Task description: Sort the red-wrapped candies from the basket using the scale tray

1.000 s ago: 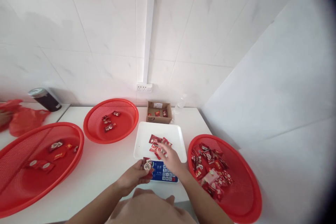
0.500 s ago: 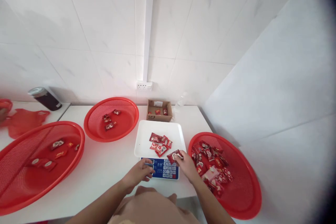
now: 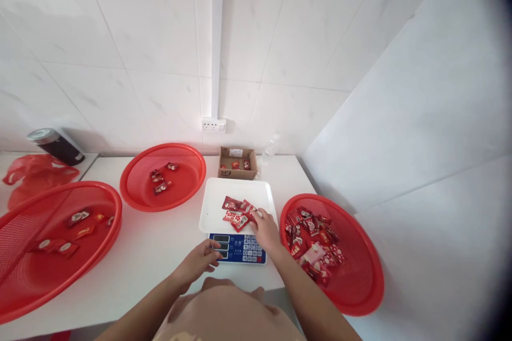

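Note:
A white weighing tray [image 3: 214, 197] sits on a blue-fronted scale [image 3: 236, 248], with several red candy packets [image 3: 236, 217] grouped on it. My right hand [image 3: 264, 228] is over the tray's right side, its fingertips at the packets; the fingers are bent, and whether they grip a packet is hard to see. Beside the scale's left edge, my left hand [image 3: 204, 258] has its fingers apart and holds nothing. On the right stands a red mesh basket [image 3: 362, 282] with many red packets and a pink one.
Two more red baskets, a round one [image 3: 186, 194] and a larger one [image 3: 24, 287], hold a few packets. Behind the scale are a small cardboard box [image 3: 236, 173] and a clear bottle [image 3: 270, 149]. A red bag [image 3: 40, 176] and dark can [image 3: 60, 148] lie far left.
My right hand has moved up and left over the tray, bringing the packet it held to the pile. The view has shifted slightly. The other person's hand at far left is gone from view.

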`<state>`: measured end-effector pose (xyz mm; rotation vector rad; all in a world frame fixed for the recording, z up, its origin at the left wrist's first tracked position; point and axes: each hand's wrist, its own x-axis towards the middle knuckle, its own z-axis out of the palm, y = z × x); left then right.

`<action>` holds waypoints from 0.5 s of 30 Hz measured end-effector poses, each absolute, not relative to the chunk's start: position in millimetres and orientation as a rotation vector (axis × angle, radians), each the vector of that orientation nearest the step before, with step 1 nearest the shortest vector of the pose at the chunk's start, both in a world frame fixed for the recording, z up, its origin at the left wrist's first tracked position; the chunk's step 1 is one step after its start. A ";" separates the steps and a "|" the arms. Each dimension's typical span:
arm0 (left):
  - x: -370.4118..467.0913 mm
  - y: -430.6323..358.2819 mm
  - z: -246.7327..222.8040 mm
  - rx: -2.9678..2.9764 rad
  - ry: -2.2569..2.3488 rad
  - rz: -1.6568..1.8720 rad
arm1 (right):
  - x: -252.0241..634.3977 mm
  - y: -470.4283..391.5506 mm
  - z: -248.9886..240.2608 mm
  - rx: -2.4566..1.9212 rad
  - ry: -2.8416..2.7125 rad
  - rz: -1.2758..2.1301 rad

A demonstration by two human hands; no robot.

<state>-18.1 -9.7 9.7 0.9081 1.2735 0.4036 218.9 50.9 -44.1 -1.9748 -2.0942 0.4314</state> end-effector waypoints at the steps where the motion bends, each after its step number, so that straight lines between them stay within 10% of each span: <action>1: -18.3 -10.0 10.1 0.911 1.271 0.400 | 217.2 52.5 -43.4 -1.985 -2.122 0.432; 15: -17.8 -15.3 15.0 0.854 1.285 0.416 | 212.7 83.6 -38.6 -2.157 -1.947 0.563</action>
